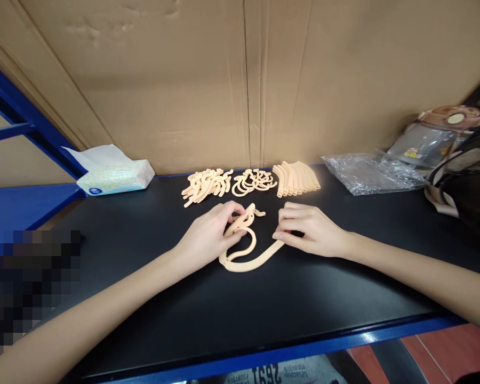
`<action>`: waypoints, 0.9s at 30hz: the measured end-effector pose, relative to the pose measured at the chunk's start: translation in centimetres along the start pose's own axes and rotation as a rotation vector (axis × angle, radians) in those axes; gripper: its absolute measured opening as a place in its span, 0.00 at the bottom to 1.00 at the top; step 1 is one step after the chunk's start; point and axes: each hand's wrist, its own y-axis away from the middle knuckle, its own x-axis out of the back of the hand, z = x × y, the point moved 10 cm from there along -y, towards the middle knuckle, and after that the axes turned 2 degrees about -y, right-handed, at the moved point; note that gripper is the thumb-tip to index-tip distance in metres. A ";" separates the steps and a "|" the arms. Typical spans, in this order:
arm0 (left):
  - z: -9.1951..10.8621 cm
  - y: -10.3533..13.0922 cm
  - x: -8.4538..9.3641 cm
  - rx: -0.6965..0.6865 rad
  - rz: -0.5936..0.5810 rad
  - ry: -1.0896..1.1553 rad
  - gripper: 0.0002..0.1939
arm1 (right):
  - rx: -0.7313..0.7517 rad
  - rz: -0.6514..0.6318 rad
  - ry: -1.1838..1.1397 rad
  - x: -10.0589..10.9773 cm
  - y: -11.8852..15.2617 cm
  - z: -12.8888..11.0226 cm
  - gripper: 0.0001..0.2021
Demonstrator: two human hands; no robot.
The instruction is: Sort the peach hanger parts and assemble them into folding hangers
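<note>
The left hand (216, 228) pinches the upper part of a pale bendy shape, thumb below and fingers above. The right hand (309, 229) has its fingers curled in and pinches the free end of the long tube (251, 265), which bows along the near side of the shape toward the left hand. A thinner curved strip (251, 244) lies inside that bow, and a short curled piece (260, 213) pokes out just beyond the left fingertips. The shape sits at the middle of the surface (240, 325).

A steady left pinch should keep the joins from slipping, while the right hand is best kept light and low, easing the tube's curve rather than kinking it.

Beyond the hands lie a loose heap of short tubes (208, 185), a tangle of thin strips (255, 182) and a neat row of thick tubes (298, 179), close enough to brush. Bare room lies nearer the blue edge (280, 349). A tissue pack (118, 176) stands far left, a clear plastic bag (374, 172) far right.
</note>
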 end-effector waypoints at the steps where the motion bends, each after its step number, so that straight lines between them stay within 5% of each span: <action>1: -0.4 -0.2 0.3 -0.002 0.014 -0.023 0.10 | -0.018 0.012 -0.010 0.1 0.0 0.3 0.16; 8: -2.2 -1.0 1.5 -0.037 0.053 -0.102 0.04 | -0.022 -0.082 0.024 -1.1 -0.1 1.4 0.17; 14: -2.3 -0.9 1.8 -0.029 0.084 -0.238 0.09 | 0.025 0.025 0.084 0.7 -0.1 0.3 0.14; 20: -2.8 -1.0 1.4 0.004 0.054 -0.125 0.10 | 0.114 -0.061 0.223 -0.8 0.2 -0.5 0.19; 27: -3.1 -1.2 0.7 -0.041 0.026 0.028 0.09 | 0.139 -0.081 0.184 -0.5 0.1 -1.0 0.12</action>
